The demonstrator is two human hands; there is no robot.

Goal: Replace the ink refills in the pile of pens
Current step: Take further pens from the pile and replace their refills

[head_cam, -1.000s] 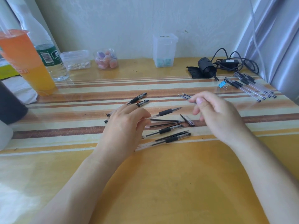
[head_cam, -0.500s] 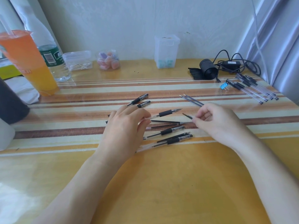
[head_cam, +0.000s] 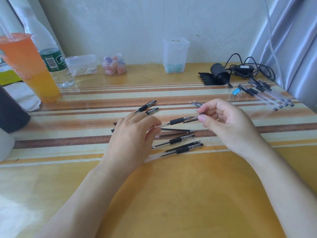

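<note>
Left hand (head_cam: 133, 134): pen (head_cam: 177, 121); right hand (head_cam: 226, 124): cap (head_cam: 188, 121)

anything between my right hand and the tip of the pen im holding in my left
Nothing visible. The right hand is at the tip of the pen that the left hand grips, pinching a small dark piece there. Loose refills lie on the table beneath, not between.

Pens (head_cam: 181, 140) on table (head_cam: 171, 194), bottle (head_cam: 53, 62) behind
</note>
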